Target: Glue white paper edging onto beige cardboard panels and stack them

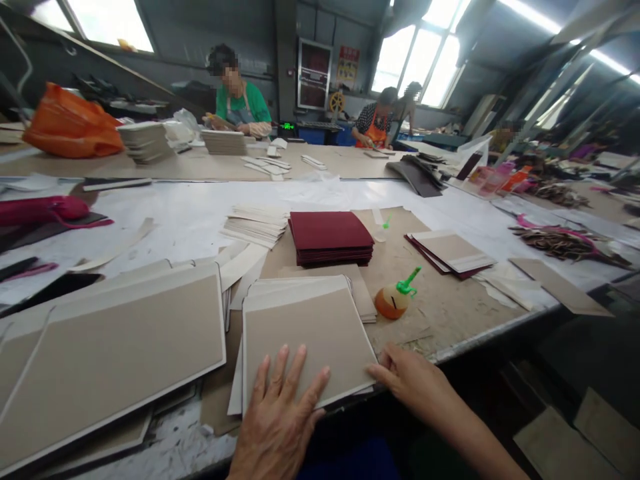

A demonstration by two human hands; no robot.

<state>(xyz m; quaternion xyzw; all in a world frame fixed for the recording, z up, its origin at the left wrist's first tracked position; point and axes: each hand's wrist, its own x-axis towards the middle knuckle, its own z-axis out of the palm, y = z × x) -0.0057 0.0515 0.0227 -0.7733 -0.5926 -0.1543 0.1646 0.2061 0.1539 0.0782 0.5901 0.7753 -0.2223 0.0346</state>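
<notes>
My left hand (280, 417) lies flat, fingers spread, on the near edge of a grey-brown board with white borders (305, 333) that tops a small stack at the table's front. My right hand (407, 380) touches the board's right near corner; its fingertips curl at the edge, and I cannot make out whether they pinch it. A stack of dark red covers (330, 237) lies just behind the board. An orange glue bottle with a green nozzle (395, 299) lies on its side to the right.
A large pile of similar boards (115, 353) sits at the left. White paper strips (255, 223) and more covers (450, 250) lie further back. Three people work at the far tables. An orange bag (70, 123) sits at far left. The table edge runs along the right.
</notes>
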